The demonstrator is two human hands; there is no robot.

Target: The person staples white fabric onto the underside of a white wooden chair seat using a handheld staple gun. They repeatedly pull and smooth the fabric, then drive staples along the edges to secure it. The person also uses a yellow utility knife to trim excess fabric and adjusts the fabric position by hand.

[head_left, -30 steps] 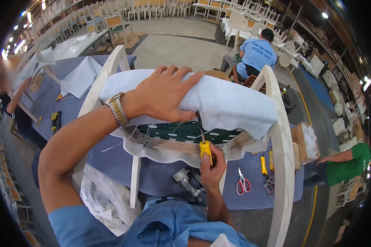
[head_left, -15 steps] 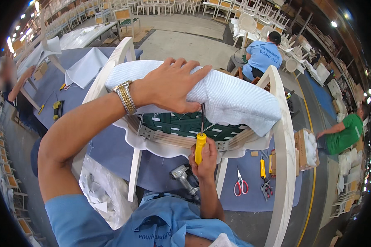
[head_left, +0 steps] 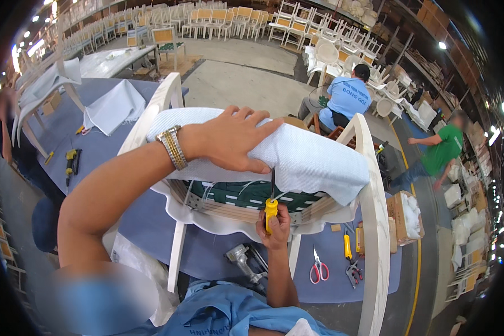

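A white chair frame stands before me, with pale blue-white woven fabric draped over its seat part. Below the fabric's edge, dark green webbing straps and a wooden rail show. My left hand presses flat on the fabric with fingers spread, a two-tone metal watch on its wrist. My right hand grips the yellow handle of a screwdriver from below. Its thin shaft points up to the fabric's lower edge, close to my left thumb. The tip is hidden at the fabric.
On the blue-grey table lie red-handled scissors, a yellow-handled tool, pliers and a metal air tool. A yellow-black tool lies left. A carton stands right. Co-workers are seated ahead and walking at right.
The view has tilted up slightly, so the chair and both hands sit lower in the picture. The person in green has stepped to the left. My hands keep their hold on fabric and screwdriver.
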